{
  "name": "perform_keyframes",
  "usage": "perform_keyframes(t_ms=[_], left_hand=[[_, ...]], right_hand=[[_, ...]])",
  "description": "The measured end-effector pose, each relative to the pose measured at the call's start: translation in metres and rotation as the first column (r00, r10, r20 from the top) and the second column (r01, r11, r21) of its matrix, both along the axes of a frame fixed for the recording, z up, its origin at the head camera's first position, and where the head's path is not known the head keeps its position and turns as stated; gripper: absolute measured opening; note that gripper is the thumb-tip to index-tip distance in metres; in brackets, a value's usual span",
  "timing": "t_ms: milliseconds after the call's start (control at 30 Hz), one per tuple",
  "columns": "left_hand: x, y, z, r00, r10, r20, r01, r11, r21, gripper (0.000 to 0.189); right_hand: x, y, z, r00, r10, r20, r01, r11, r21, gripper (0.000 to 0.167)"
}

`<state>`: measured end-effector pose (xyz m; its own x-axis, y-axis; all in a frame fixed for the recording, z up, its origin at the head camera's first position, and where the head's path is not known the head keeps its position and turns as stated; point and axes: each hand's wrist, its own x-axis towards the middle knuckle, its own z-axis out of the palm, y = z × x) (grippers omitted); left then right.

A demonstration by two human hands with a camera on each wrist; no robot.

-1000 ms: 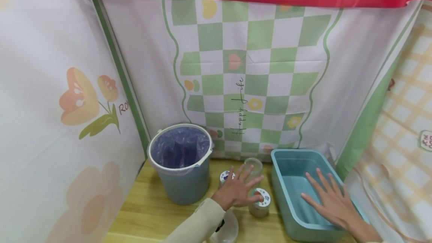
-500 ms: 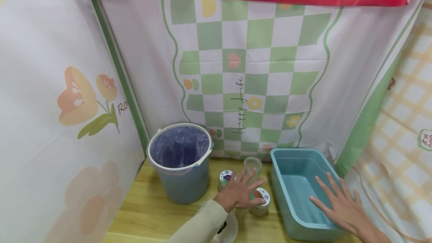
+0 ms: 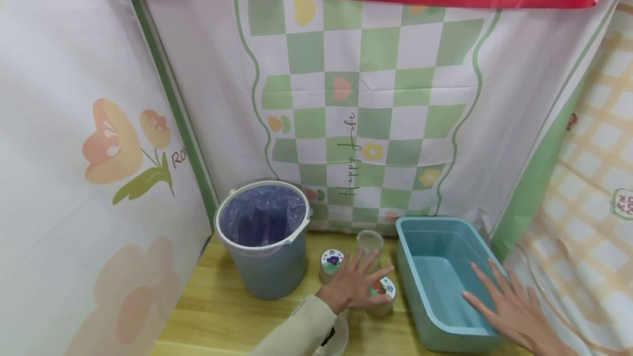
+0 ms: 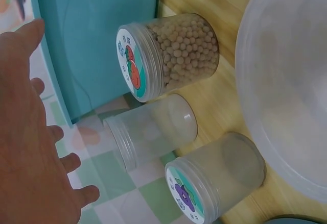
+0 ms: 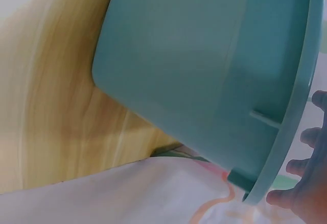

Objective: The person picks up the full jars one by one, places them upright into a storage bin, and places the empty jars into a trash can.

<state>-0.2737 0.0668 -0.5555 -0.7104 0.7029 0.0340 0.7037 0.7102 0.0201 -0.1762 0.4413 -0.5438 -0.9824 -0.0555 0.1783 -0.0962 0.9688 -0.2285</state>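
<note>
My left hand (image 3: pixel 353 285) hovers with fingers spread above a group of clear plastic jars, holding nothing. One jar of tan beads (image 4: pixel 186 50) has a tomato-printed lid. Beside it stands a lidless clear jar (image 4: pixel 158 127). A third jar (image 4: pixel 230 168), its lid showing an eggplant, looks see-through with nothing visible inside. Over the near right rim of a teal plastic tub (image 3: pixel 417 290) my right hand (image 3: pixel 514 309) is held, fingers spread and holding nothing. In the right wrist view its fingertips show just beyond the tub's rim.
At the left stands a grey-blue bucket (image 3: pixel 269 268) lined with a purple bag. A translucent round container (image 4: pixel 291 81) sits under my left forearm, partly hidden. Printed curtains (image 3: pixel 410 114) enclose the wooden table (image 3: pixel 207 312) at the back and sides.
My right hand has drifted to the right and slightly down, toward the tub's right side. The left hand has shifted slightly right, baring more of the eggplant lid. The jars stay put.
</note>
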Motion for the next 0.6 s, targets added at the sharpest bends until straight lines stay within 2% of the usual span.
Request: perform_keyframes(t_ms=[200, 333, 433, 600], left_hand=[[0.0, 0.003, -0.005, 1.0, -0.002, 0.012, 0.002, 1.0, -0.009, 0.072], [0.001, 0.005, -0.007, 0.999, -0.012, 0.034, 0.012, 1.0, -0.007, 0.073], [0.001, 0.006, -0.01, 0.999, -0.018, 0.027, 0.018, 1.0, -0.011, 0.073], [0.003, 0.008, -0.014, 1.0, -0.02, 0.006, 0.02, 1.0, -0.018, 0.074]], right_hand=[[0.004, 0.006, -0.006, 1.0, 0.006, -0.024, -0.006, 1.0, -0.017, 0.086], [0.004, 0.011, -0.009, 0.999, -0.006, 0.038, 0.008, 0.999, -0.032, 0.086], [0.003, 0.015, -0.01, 0.998, -0.014, 0.067, 0.017, 0.999, -0.04, 0.086], [0.005, 0.019, -0.012, 0.997, -0.02, 0.072, 0.023, 0.999, -0.038, 0.087]])
